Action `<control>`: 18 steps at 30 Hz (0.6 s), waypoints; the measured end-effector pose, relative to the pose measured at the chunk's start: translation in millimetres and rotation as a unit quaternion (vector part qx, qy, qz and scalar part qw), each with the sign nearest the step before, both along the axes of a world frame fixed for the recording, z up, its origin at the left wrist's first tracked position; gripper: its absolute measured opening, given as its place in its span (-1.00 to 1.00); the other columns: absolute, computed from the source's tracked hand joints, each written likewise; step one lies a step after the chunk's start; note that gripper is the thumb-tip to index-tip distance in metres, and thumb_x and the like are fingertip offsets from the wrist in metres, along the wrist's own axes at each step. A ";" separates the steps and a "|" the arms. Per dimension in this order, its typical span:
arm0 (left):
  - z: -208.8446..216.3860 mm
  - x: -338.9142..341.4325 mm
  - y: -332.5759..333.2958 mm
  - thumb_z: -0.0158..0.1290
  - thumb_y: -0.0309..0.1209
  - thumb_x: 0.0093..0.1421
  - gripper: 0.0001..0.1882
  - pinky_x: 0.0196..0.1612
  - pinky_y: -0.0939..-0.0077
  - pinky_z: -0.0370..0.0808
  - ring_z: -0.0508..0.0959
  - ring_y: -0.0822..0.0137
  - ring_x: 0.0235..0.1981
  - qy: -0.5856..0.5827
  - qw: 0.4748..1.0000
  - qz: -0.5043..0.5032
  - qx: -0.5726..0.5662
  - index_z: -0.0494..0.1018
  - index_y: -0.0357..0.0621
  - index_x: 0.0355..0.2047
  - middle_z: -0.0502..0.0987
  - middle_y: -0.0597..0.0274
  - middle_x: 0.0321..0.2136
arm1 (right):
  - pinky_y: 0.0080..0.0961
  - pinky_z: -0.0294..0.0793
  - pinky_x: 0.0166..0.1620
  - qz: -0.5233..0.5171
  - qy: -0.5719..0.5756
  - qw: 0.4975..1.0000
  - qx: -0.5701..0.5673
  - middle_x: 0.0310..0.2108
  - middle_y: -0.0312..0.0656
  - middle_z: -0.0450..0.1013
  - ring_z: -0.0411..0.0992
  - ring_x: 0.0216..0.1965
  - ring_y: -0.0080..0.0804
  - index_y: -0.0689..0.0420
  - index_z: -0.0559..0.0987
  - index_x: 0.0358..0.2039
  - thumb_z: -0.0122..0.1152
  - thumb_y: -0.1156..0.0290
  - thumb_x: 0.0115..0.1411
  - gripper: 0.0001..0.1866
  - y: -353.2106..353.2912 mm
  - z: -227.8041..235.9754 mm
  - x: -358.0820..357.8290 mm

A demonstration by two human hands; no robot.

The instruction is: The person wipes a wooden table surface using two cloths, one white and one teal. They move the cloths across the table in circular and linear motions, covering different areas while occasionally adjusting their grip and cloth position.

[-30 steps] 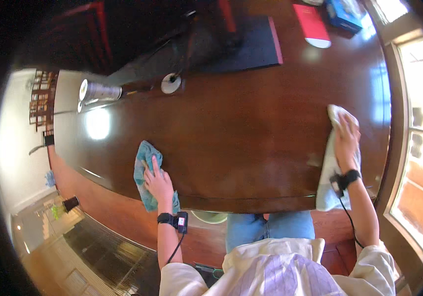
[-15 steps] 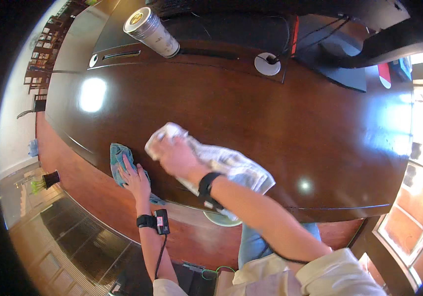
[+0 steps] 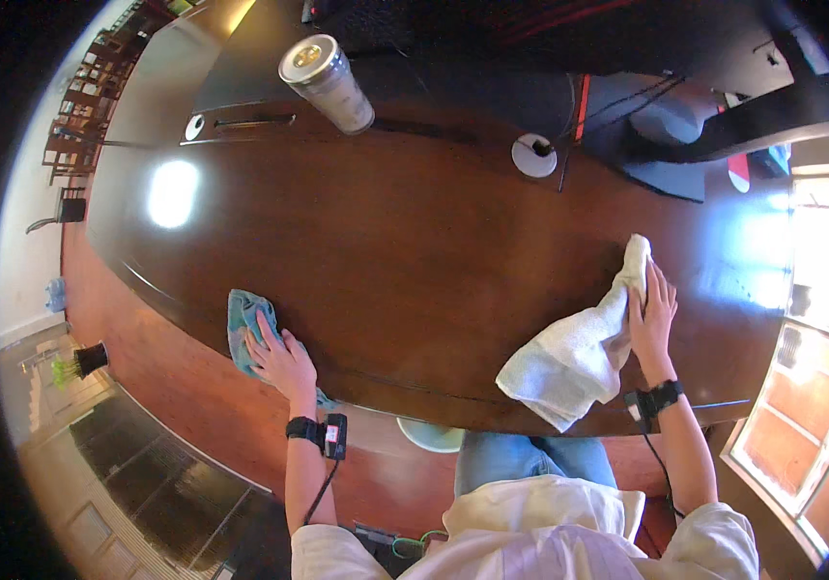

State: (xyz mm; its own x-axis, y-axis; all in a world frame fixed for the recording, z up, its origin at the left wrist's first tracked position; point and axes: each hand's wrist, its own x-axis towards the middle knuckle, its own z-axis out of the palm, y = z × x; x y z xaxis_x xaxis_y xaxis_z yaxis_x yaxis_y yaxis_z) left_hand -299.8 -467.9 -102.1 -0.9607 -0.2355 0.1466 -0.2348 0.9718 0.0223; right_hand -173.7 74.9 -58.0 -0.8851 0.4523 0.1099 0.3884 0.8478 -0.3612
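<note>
My left hand [image 3: 282,360] lies with its fingers stretched out on a blue-green cloth [image 3: 241,324] at the desk's near left edge; part of the cloth hangs over that edge. At the right, my right hand [image 3: 654,314] holds a white towel [image 3: 569,362] against the desktop. The towel's bunched top stands by my thumb and fingers, while its loose end trails left toward the near edge. The brown wooden desk [image 3: 405,261] is shiny. Each wrist wears a black strap with a small device and a cable.
A lidded tumbler [image 3: 342,97] stands at the back of the desk. Near it is a white round cable outlet [image 3: 534,155]. A dark monitor stand [image 3: 671,179] occupies the back right. A pale green basin [image 3: 431,435] shows below the near edge, and a window [image 3: 820,387] is at right.
My right hand has swept the white towel from the middle of the desk to the right. My left hand stays on the blue-green cloth, almost in place. The view has shifted slightly.
</note>
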 end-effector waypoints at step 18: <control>4.9 -126.7 -81.2 -0.03 -0.30 0.30 -0.38 0.33 -0.33 -0.06 0.17 -0.05 0.35 0.048 0.991 -0.097 0.078 0.17 0.20 0.37 0.25 -0.06 0.28 | 0.42 0.03 0.26 0.188 -0.105 0.973 -0.081 0.20 -0.22 0.27 0.16 0.26 -0.02 -0.19 0.40 0.24 0.31 0.30 -0.02 -0.27 -234.0 1.2 -185.5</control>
